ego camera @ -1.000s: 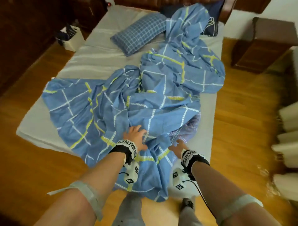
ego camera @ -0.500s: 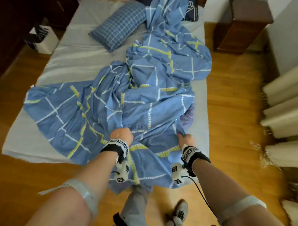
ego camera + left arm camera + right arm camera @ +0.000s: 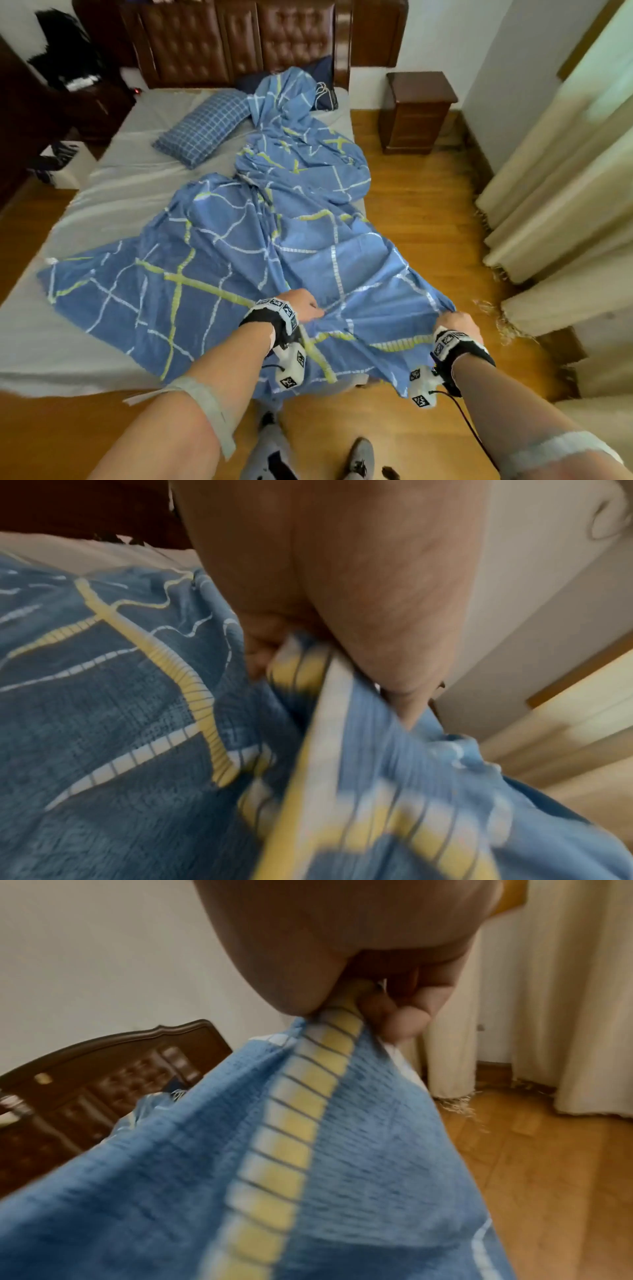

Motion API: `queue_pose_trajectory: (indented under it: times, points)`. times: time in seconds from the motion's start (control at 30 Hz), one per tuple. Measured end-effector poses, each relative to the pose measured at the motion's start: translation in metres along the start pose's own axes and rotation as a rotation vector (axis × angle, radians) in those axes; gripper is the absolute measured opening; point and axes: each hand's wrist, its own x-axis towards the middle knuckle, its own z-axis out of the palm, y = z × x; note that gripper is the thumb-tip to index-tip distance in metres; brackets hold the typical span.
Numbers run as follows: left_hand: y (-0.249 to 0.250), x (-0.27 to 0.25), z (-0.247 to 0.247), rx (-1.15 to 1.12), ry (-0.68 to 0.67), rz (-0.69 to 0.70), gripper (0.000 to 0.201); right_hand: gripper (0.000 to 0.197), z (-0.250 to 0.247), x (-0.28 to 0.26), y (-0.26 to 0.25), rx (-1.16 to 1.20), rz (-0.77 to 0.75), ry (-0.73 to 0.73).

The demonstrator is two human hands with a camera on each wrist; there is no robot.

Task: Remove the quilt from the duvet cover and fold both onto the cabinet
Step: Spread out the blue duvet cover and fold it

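A blue duvet cover (image 3: 239, 260) with white and yellow lines lies spread and rumpled across the bed (image 3: 113, 192), its near edge lifted off the foot. My left hand (image 3: 303, 306) grips a fold of that edge near the middle; the left wrist view shows the fingers (image 3: 263, 647) curled into the cover (image 3: 137, 723). My right hand (image 3: 455, 322) holds the cover's right part, pulled out past the bed over the floor; thumb and fingers (image 3: 400, 1020) pinch a yellow stripe of the cover (image 3: 308, 1110). I cannot make out the quilt.
A checked blue pillow (image 3: 203, 128) lies at the bed's head by the brown tufted headboard (image 3: 239, 37). A dark wooden bedside cabinet (image 3: 416, 111) stands at the right. Cream curtains (image 3: 561, 192) hang along the right side. Wooden floor (image 3: 421, 212) lies between them.
Both hands closed on the cover's near edge, then lifted and drew it toward me. The right hand swung out right, stretching the cover flatter. The view tilted up to show the headboard.
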Motion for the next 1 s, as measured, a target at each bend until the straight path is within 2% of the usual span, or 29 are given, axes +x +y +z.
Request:
queue_pose_trajectory:
  times: [0.1, 0.17, 0.23, 0.3, 0.33, 0.4, 0.53, 0.67, 0.73, 0.87, 0.9, 1.0]
  points:
    - [0.004, -0.015, 0.002, -0.096, 0.076, 0.088, 0.049, 0.045, 0.022, -0.009, -0.008, -0.062, 0.022, 0.01]
    - [-0.011, -0.022, -0.009, -0.084, 0.155, 0.078, 0.048, 0.046, 0.038, -0.03, -0.032, -0.113, -0.07, -0.065]
    - [-0.039, -0.028, -0.022, -0.083, 0.215, 0.021, 0.044, 0.035, 0.05, -0.057, -0.062, -0.177, -0.222, -0.208]
    - [-0.075, -0.036, -0.035, -0.08, 0.234, -0.041, 0.042, 0.014, 0.07, -0.078, -0.091, -0.118, -0.268, -0.314]
    - [-0.095, -0.039, -0.04, -0.084, 0.235, -0.061, 0.043, 0.014, 0.082, -0.087, -0.107, -0.109, -0.299, -0.32]
    - [-0.135, -0.047, -0.052, -0.108, 0.246, -0.085, 0.043, 0.024, 0.104, -0.116, -0.142, -0.147, -0.358, -0.339]
    - [-0.24, -0.059, -0.079, -0.156, 0.324, -0.123, 0.042, 0.033, 0.162, -0.18, -0.215, -0.222, -0.483, -0.354]
    - [-0.371, -0.07, -0.113, -0.212, 0.364, -0.145, 0.041, 0.016, 0.248, -0.244, -0.288, -0.244, -0.54, -0.365]
    - [-0.437, -0.081, -0.132, -0.224, 0.383, -0.165, 0.035, 0.018, 0.292, -0.282, -0.319, -0.266, -0.557, -0.365]
    - [-0.549, -0.112, -0.165, -0.209, 0.341, -0.236, 0.025, 0.021, 0.358, -0.366, -0.374, -0.379, -0.591, -0.473]
    - [-0.573, -0.12, -0.173, -0.194, 0.329, -0.255, 0.026, 0.023, 0.37, -0.386, -0.389, -0.376, -0.604, -0.513]
    - [-0.637, -0.142, -0.196, -0.168, 0.353, -0.298, 0.031, 0.049, 0.402, -0.434, -0.44, -0.352, -0.667, -0.556]
